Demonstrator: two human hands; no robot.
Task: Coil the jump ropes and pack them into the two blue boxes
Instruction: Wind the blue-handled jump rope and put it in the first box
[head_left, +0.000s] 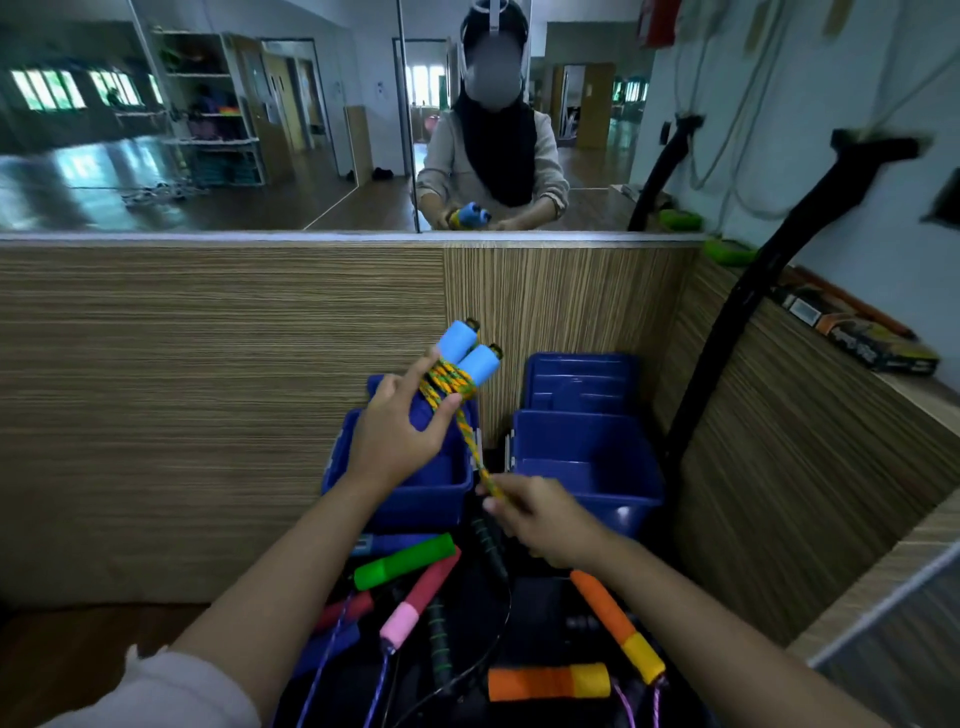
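My left hand (397, 431) grips a jump rope by its two light-blue foam handles (467, 351), held side by side above the left blue box (415, 493). An orange and yellow braided cord (447, 382) is wound several times around the handles. Its loose end (475, 452) runs down to my right hand (535, 512), which pinches it taut. The right blue box (592, 467) stands open beside the left one, its lid (579, 382) leaning up behind it.
Below my arms lie loose jump ropes: a green handle (402, 561), a red and pink handle (421, 597), two orange and yellow handles (615, 626), dark handles and thin cords. A wood-grain wall with a mirror stands ahead. A black curved pole (727, 322) leans at right.
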